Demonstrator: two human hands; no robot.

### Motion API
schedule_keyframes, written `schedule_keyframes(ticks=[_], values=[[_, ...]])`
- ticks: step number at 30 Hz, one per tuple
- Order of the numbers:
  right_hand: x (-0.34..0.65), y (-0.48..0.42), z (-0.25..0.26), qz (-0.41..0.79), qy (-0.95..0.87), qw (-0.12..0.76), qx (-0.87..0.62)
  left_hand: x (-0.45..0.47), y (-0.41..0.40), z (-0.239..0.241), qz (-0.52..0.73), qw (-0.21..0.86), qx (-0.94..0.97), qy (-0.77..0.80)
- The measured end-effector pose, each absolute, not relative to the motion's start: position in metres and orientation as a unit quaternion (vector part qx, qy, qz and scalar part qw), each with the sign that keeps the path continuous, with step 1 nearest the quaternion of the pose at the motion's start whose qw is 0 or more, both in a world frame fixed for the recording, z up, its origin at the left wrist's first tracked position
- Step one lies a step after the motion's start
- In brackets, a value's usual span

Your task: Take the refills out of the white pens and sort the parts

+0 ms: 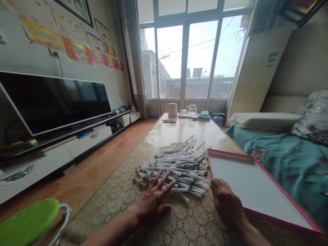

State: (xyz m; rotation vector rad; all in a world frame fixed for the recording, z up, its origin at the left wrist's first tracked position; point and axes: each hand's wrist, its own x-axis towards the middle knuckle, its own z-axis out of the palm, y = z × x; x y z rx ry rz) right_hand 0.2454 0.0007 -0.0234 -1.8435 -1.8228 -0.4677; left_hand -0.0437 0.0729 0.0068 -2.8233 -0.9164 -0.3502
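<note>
A loose pile of slim white pens (179,164) with dark ends lies on the patterned tablecloth, most of them pointing sideways. My left hand (155,193) rests palm down on the near left part of the pile, its fingers spread. To the right of the pile, my right hand (227,201) is closed, its fingers curled at the end of one white pen (201,177) that slants across the others. Beside that hand lies a shallow white tray or box lid (256,184) with a pink rim; the hand covers part of its near left edge.
At the table's far end stand a beige pitcher (172,110), a glass jug (192,109) and a blue tissue pack (204,117). A green stool (30,222) is at the lower left, a television (56,102) on a low cabinet beyond. A teal-covered sofa (276,150) runs along the right.
</note>
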Motion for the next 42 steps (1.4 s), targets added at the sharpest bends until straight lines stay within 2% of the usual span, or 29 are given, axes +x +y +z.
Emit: schedule_keyframes(ticks=[3, 5, 11, 15, 19, 24, 31, 36, 39, 42], values=[[0.251, -0.001, -0.036, -0.214, -0.675, 0.211, -0.674, -0.031, 0.096, -0.001, -0.137, 0.074, -0.927, -0.34], [0.256, -0.001, -0.041, -0.229, -0.681, 0.215, -0.662, -0.028, 0.111, -0.004, -0.133, 0.062, -0.926, -0.347], [0.277, -0.009, -0.038, -0.158, -0.685, 0.287, -0.651, -0.017, 0.135, -0.006, -0.127, 0.038, -0.933, -0.333], [0.283, -0.016, -0.04, -0.123, -0.672, 0.301, -0.665, -0.003, 0.153, -0.007, -0.143, 0.033, -0.93, -0.338], [0.286, -0.013, -0.05, -0.135, -0.662, 0.312, -0.668, 0.01, 0.173, -0.008, -0.149, 0.035, -0.924, -0.351], [0.283, -0.014, -0.035, -0.167, -0.649, 0.382, -0.637, 0.02, 0.184, -0.005, -0.147, 0.035, -0.922, -0.355], [0.249, -0.034, 0.007, 0.103, -0.635, 0.476, -0.6, 0.003, 0.151, 0.005, -0.165, 0.018, -0.932, -0.322], [0.222, -0.034, 0.021, 0.283, -0.533, 0.526, -0.599, -0.023, 0.096, 0.014, -0.272, -0.07, -0.904, -0.323], [0.206, -0.027, 0.029, 0.315, -0.539, 0.522, -0.582, -0.029, 0.062, 0.015, -0.332, -0.155, -0.853, -0.372], [0.187, -0.016, 0.034, 0.283, -0.586, 0.52, -0.554, -0.027, 0.042, 0.011, -0.34, -0.241, -0.837, -0.354]])
